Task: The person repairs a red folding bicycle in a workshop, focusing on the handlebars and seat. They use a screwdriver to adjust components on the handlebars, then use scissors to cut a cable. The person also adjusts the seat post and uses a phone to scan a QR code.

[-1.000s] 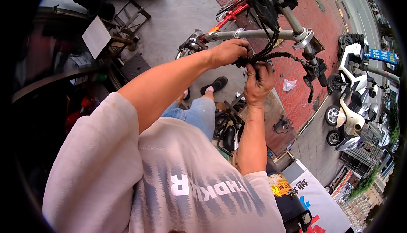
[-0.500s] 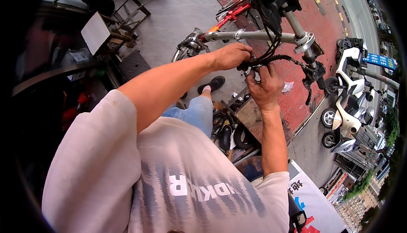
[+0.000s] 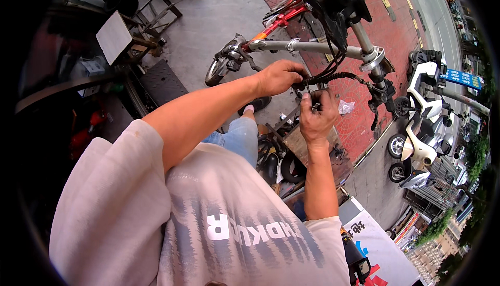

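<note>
Person at a bike, both hands at a black cable bundle (image 3: 333, 76). Bundle sits just below the silver tube (image 3: 312, 46), near the middle of its lower edge, and runs right toward the brake lever (image 3: 374, 118). Left hand (image 3: 281, 76): fingertips narrow, pinched on the bundle's left end. Right hand (image 3: 319, 115): just under the bundle, thumb and fingers curled close together; cannot tell if anything is held between them, too small and dark. Silver clamp (image 3: 372, 58) at the tube's right end, by the handlebar; small wheel (image 3: 216, 71) at the tube's left end. Red-orange frame (image 3: 279, 24) behind the tube. White scrap (image 3: 346, 107) lies on the red paving (image 3: 359, 135), near its left edge, just right of the right hand. White-topped stool (image 3: 114, 37) at the left edge of the grey floor (image 3: 219, 5). White scooter (image 3: 428, 91) and cream scooter (image 3: 416, 148) parked past the paving's right edge. Black shoe (image 3: 258, 104) on the floor, below the left hand.
</note>
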`<action>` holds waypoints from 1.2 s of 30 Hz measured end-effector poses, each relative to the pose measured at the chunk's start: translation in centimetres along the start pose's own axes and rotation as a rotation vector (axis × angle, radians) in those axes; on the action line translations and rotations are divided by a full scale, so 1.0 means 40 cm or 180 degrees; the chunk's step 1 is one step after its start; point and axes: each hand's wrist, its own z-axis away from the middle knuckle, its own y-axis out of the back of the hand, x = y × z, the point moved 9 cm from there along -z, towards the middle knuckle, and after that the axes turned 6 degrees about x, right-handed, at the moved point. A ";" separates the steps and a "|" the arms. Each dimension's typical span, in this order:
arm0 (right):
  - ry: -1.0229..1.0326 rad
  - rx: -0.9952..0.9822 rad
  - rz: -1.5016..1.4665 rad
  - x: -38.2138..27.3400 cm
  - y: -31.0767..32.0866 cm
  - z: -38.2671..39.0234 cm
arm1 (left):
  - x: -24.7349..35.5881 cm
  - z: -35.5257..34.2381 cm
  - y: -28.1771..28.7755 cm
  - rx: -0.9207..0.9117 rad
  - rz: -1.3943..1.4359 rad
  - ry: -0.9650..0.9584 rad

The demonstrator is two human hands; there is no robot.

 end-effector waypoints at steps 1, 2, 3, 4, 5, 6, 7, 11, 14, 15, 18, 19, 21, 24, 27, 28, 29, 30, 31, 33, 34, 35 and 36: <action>-0.0315 -0.0233 0.0041 0.018 -0.012 0.011 | 0.002 0.005 -0.002 0.0033 -0.0076 -0.0057; -0.1107 -0.0668 -0.0190 0.059 -0.040 0.031 | 0.003 0.012 -0.001 0.0024 -0.0087 -0.0097; -0.1121 -0.0643 -0.0341 0.039 -0.037 0.030 | 0.004 0.024 0.004 0.0013 -0.0098 -0.0138; -0.1122 -0.0625 -0.0487 -0.004 -0.032 0.020 | 0.006 0.033 0.006 0.0012 -0.0100 -0.0189; -0.1132 -0.0595 -0.0646 -0.032 -0.030 0.015 | 0.011 0.043 0.006 0.0018 -0.0166 -0.0265; -0.0562 -0.0486 -0.0478 -0.073 -0.017 0.004 | 0.015 0.054 0.005 0.0024 -0.0232 -0.0340; -0.0411 -0.0476 -0.0347 -0.089 -0.007 0.004 | 0.028 0.067 0.001 0.0032 -0.0290 -0.0416; 0.0001 -0.0431 -0.0141 -0.129 0.023 0.001 | 0.083 0.085 0.009 0.0339 -0.1015 -0.0510; -0.0966 -0.0194 -0.0875 -0.040 0.022 0.019 | 0.018 0.025 0.042 0.0521 -0.0724 -0.0239; -0.1484 -0.0068 -0.1234 0.017 0.006 0.040 | -0.016 0.001 0.047 0.0432 -0.0250 0.0103; -0.1829 -0.0057 -0.2129 0.127 -0.074 0.043 | -0.079 -0.041 0.058 0.0277 0.0465 0.1014; -0.1859 -0.0068 -0.2424 0.138 -0.101 0.039 | -0.086 -0.052 0.063 0.0193 0.0376 0.1064; -0.1906 -0.0478 -0.2750 0.143 -0.136 0.028 | -0.100 -0.078 0.058 0.0021 0.0201 0.1167; -0.2003 -0.0730 -0.2663 0.176 -0.161 0.025 | -0.102 -0.095 0.031 -0.0249 0.0260 0.1334; -0.1415 -0.0748 -0.1776 0.223 -0.139 0.025 | -0.107 -0.090 0.020 -0.0457 0.0187 0.1495; -0.1302 -0.0713 -0.1581 0.226 -0.128 0.025 | -0.106 -0.091 0.024 -0.0516 0.0135 0.1440; -0.1186 -0.0676 -0.1385 0.223 -0.113 0.030 | -0.105 -0.090 0.027 -0.0575 0.0083 0.1382; -0.1067 -0.0639 -0.1189 0.217 -0.097 0.038 | -0.099 -0.091 0.034 -0.0453 0.0101 0.1190; -0.0962 -0.0654 -0.0814 0.181 -0.078 0.046 | -0.088 -0.082 0.033 -0.0342 0.0111 0.1008; -0.0706 -0.0727 -0.0087 0.044 -0.040 0.045 | -0.057 -0.042 0.032 -0.0152 0.0203 0.0637; -0.0707 -0.0694 -0.0056 -0.003 -0.031 0.055 | -0.039 -0.011 0.027 -0.0128 0.0265 0.0465; -0.0707 -0.0661 -0.0020 -0.053 -0.025 0.065 | -0.022 0.014 0.028 -0.0106 0.0332 0.0290; -0.0689 -0.0635 0.0001 -0.084 -0.031 0.070 | -0.018 0.031 0.027 -0.0232 0.0374 0.0288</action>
